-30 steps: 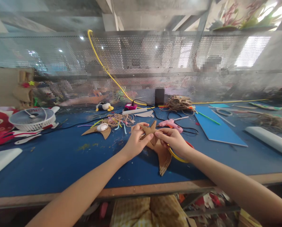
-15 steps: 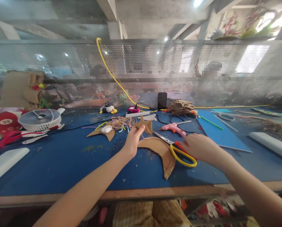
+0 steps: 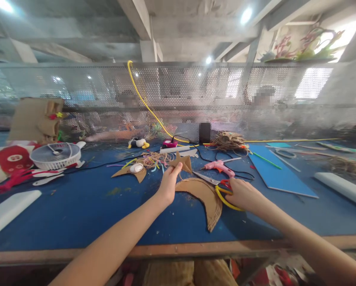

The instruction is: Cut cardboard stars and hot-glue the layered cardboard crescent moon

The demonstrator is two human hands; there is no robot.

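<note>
Between the thumb and fingers of my left hand [image 3: 168,184] is a brown cardboard star [image 3: 184,162], raised over the table. My right hand [image 3: 241,193] is closed around the handles of the scissors [image 3: 230,201], one handle yellow and the other red. Their blades point left toward the star and look nearly closed. Below them lies a crescent of layered cardboard [image 3: 206,196]. A pink glue gun [image 3: 220,167] rests just beyond the scissors. Left of the star, a smaller cardboard piece [image 3: 140,174] has a white round item [image 3: 136,168] on it.
A blue sheet [image 3: 281,174] with a green stick lies at right. Twine bundles [image 3: 230,140] and a black phone-like object [image 3: 205,132] stand near the mesh screen [image 3: 178,91]. At left are a white basket [image 3: 55,157] and white block [image 3: 12,210]. People show behind the mesh.
My right hand has come down onto the scissors handles and closed round them. My left hand still holds the star, almost in the same place. The camera view has tilted up slightly.
</note>
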